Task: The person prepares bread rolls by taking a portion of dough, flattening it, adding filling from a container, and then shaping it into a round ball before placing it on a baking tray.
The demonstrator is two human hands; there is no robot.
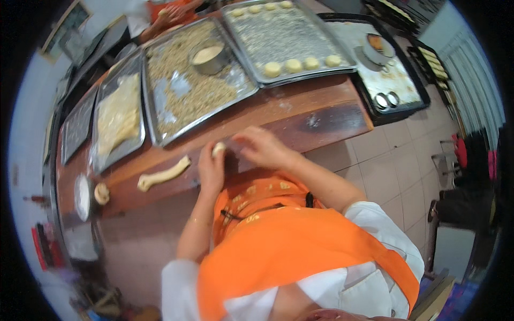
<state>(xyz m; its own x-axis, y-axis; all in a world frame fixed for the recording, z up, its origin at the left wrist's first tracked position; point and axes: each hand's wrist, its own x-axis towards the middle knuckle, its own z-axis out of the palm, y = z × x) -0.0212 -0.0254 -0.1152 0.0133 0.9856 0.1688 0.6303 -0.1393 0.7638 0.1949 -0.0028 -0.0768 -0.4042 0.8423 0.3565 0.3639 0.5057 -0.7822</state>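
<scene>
A small piece of pale dough (218,150) sits in the curled fingers of my left hand (211,168), close to the table's near edge. To its right, my right hand (265,148) has its fingers loosely bent and apart, pointing toward the dough, and I see nothing in them. Left of my left hand lies a rope of dough (163,175) on the wooden table. Past the hands is a metal tray (155,125) of crumbly brown filling, with a round metal bowl (208,59) standing in it.
At the back, a floured tray (278,37) bears several round dough pieces. A plastic-covered dough slab (119,115) lies on a tray at left, near a bowl of white powder (83,197). A dark baking tray (396,69) stands at right. Across the table is another person's hand (170,12).
</scene>
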